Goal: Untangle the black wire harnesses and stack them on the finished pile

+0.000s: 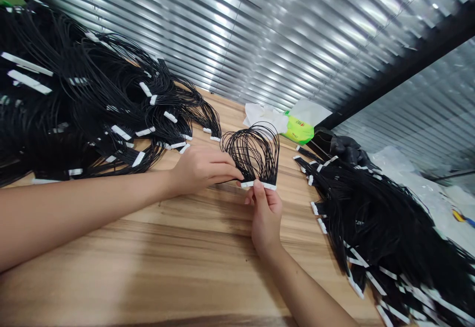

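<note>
A long wooden tabletop [156,262] with a warm striped grain fills the lower part of the view, and grey metal window blinds [237,35] stand behind it. On the left side lies a big heap of thin black wires [74,109] with white connector strips, and on the right side lies a second similar heap [374,223]. A crumpled white-and-green tissue pack [299,126] sits at the far edge.

Between the heaps, the person's left hand [202,171] and right hand [265,213] work over the bare wood. The task's thing, a small looped bundle of black wires [252,151], stands up in the air above the table, and its ends enter a narrow white plastic connector strip [259,185]. The right thumb and index finger pinch this strip closely, from the near side. The left fingers [237,174] lie almost straight and together, and their tips touch the wires just behind the strip, but I cannot tell if they really grip.

The main risk is a hard pull, because it could loosen a wire from the thin strip. Also, loops could catch on the nearby heaps and tangle if the bundle swings sideways.
</note>
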`<state>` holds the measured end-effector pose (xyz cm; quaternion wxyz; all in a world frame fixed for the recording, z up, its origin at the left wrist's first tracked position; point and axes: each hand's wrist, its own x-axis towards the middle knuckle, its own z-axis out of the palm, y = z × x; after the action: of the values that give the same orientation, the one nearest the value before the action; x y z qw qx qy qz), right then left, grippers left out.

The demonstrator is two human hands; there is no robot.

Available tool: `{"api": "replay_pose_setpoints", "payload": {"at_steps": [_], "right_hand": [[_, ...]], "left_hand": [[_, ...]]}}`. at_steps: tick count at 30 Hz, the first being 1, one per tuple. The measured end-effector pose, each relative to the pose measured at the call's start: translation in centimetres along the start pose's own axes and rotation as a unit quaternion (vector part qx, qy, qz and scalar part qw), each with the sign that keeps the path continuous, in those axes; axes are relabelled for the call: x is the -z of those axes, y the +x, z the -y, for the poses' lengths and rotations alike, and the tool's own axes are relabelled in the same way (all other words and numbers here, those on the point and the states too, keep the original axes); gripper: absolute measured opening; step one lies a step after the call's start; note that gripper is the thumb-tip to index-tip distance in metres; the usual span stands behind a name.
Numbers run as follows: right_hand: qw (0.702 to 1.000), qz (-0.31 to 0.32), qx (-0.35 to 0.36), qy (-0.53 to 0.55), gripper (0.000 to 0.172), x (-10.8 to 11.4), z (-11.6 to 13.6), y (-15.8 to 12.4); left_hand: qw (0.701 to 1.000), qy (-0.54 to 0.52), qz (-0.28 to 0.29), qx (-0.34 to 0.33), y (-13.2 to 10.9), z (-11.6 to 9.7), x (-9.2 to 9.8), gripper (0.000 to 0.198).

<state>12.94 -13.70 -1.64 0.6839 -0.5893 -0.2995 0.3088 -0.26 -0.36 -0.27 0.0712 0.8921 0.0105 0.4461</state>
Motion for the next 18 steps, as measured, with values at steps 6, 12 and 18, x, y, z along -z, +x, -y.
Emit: {"api": "replay_pose_setpoints", "payload": {"at_steps": [6, 12, 18], "right_hand": [[1.0, -0.003, -0.003, -0.003, 0.035, 0.1, -0.1, 0.1], [0.999, -0.04, -0.002, 0.034, 0.033, 0.5, -0.2, 0.7], [0.995, -0.077, -0.007, 0.07, 0.033, 0.7, -0.1, 1.5]], "left_hand": [[0.996, 0.054, 0.068, 0.028, 0.2, 0.0, -0.3, 0.017], [0.998, 0.024, 0.019, 0.048, 0.3, 0.5, 0.1, 0.03], [0.992, -0.064, -0.004, -0.109, 0.2, -0.2, 0.4, 0.032]]}}
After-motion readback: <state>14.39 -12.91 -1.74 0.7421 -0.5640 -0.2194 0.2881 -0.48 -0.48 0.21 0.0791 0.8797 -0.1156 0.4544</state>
